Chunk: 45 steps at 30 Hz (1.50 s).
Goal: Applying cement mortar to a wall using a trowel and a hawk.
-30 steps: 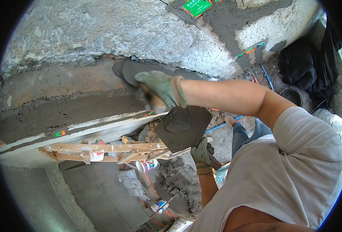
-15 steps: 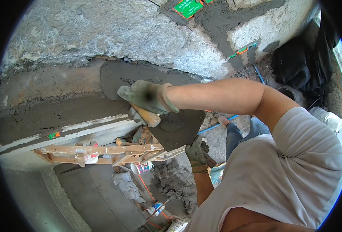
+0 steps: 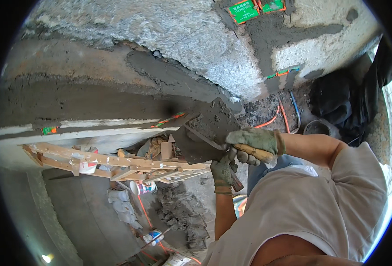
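My right hand [image 3: 259, 140], in a grey-green work glove, is closed round the wooden handle of a plastering trowel [image 3: 254, 153]. Its blade is tilted, nearly edge-on, against a dark plastering hawk [image 3: 195, 150]. Wet grey mortar [image 3: 216, 120] is heaped beside the blade; I cannot tell how much lies on the trowel and how much on the hawk. Just below, my left hand [image 3: 223, 174], gloved too, grips the hawk by its handle, whose end sticks out past the fingers. Smoothed fresh mortar [image 3: 160, 73] covers part of the wall band in front of me.
Rough pale wall [image 3: 173, 33] rises beyond the band, with green electrical boxes [image 3: 244, 12] set in mortar. Below the ledge runs a wooden ladder-like frame [image 3: 129, 168], with a white bucket [image 3: 143, 187] and a mortar pile [image 3: 182, 217]. Black sheeting [image 3: 337, 97] hangs at right.
My right hand has drawn the trowel off the wall band, moving right and down to the hawk. The left hand keeps its hold on the hawk. The view has shifted a little.
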Motion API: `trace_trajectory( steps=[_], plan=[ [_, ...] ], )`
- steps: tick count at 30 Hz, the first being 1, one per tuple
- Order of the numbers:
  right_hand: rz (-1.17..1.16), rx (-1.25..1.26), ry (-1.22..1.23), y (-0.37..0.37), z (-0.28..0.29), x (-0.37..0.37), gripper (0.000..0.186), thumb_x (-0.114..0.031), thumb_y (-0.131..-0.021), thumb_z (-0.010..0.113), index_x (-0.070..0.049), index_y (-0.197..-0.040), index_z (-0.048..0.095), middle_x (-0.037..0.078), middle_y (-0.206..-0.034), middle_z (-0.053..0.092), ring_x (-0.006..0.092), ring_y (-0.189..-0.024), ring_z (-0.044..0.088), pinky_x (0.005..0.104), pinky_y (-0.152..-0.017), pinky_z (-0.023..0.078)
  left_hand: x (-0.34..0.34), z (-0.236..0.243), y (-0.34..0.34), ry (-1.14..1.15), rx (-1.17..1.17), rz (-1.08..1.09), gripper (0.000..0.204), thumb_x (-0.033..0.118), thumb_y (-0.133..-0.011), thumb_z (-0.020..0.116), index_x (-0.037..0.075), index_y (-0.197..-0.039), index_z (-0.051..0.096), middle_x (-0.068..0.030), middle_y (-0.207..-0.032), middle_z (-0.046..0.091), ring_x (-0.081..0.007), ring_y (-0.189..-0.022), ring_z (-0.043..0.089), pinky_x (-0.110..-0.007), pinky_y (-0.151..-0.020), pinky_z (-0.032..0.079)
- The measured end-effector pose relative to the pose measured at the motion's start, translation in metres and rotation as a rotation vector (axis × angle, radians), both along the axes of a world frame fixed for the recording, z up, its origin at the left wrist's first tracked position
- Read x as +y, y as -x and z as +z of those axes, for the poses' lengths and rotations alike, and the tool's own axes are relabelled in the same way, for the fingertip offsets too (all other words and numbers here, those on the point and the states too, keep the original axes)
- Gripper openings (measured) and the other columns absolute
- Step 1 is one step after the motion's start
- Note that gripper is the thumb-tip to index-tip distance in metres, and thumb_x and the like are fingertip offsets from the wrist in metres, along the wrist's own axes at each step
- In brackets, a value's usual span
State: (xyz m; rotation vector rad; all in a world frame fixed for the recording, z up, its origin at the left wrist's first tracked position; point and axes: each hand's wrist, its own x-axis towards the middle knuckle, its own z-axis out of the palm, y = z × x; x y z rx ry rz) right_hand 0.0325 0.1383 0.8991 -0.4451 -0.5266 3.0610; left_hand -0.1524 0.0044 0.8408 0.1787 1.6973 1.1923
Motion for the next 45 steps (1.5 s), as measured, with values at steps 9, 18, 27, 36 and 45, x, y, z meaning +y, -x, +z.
trace_trajectory(
  steps=[9, 18, 27, 36, 45],
  plan=[
    [-0.445, 0.217, -0.235, 0.066, 0.056, 0.082, 0.034, -0.042, -0.097, 0.052, -0.008, -0.1, 0.052, 0.005, -0.065, 0.06, 0.0119, -0.043, 0.056, 0.0242, -0.036, 0.048, -0.017, 0.0, 0.003, 0.001, -0.069, 0.005, 0.021, 0.009, -0.081, 0.073, 0.005, -0.097, 0.061, -0.0072, -0.064, 0.056, -0.0181, -0.045, 0.053, -0.03, -0.04, 0.042],
    [-0.394, -0.08, -0.45, 0.083, 0.076, 0.055, 0.037, -0.039, -0.097, 0.052, -0.003, -0.1, 0.056, 0.008, -0.066, 0.057, 0.0186, -0.046, 0.055, 0.032, -0.04, 0.048, -0.021, -0.001, 0.01, 0.018, -0.048, 0.004, 0.023, 0.011, -0.081, 0.074, 0.005, -0.098, 0.061, -0.0075, -0.064, 0.057, -0.0179, -0.045, 0.053, -0.03, -0.04, 0.043],
    [-0.07, -0.404, -0.699, -0.015, 0.01, 0.041, 0.035, -0.035, -0.095, 0.058, -0.001, -0.104, 0.062, 0.007, -0.075, 0.065, 0.0128, -0.061, 0.062, 0.0272, -0.05, 0.052, 0.003, -0.02, -0.012, -0.012, -0.112, -0.072, 0.016, 0.016, -0.083, 0.072, 0.006, -0.091, 0.063, -0.0062, -0.059, 0.057, -0.0161, -0.042, 0.052, -0.028, -0.038, 0.04],
    [-0.178, -0.489, -1.594, -0.065, 0.02, 0.044, 0.036, -0.037, -0.094, 0.059, -0.002, -0.102, 0.065, 0.007, -0.078, 0.065, 0.0171, -0.071, 0.062, 0.0343, -0.064, 0.051, 0.015, -0.03, -0.022, -0.078, -0.101, -0.091, 0.01, 0.011, -0.083, 0.071, 0.005, -0.087, 0.064, -0.0057, -0.064, 0.061, -0.015, -0.047, 0.056, -0.028, -0.041, 0.044],
    [-0.367, -0.536, -2.694, -0.057, 0.043, 0.046, 0.032, -0.025, -0.081, 0.07, -0.008, -0.108, 0.063, 0.012, -0.086, 0.064, 0.0299, -0.073, 0.065, 0.0388, -0.059, 0.053, 0.007, -0.019, -0.028, -0.196, 0.504, -0.372, 0.021, 0.015, -0.081, 0.074, -0.001, -0.092, 0.067, -0.0099, -0.075, 0.067, -0.0194, -0.059, 0.063, -0.036, -0.058, 0.052]
  ],
)
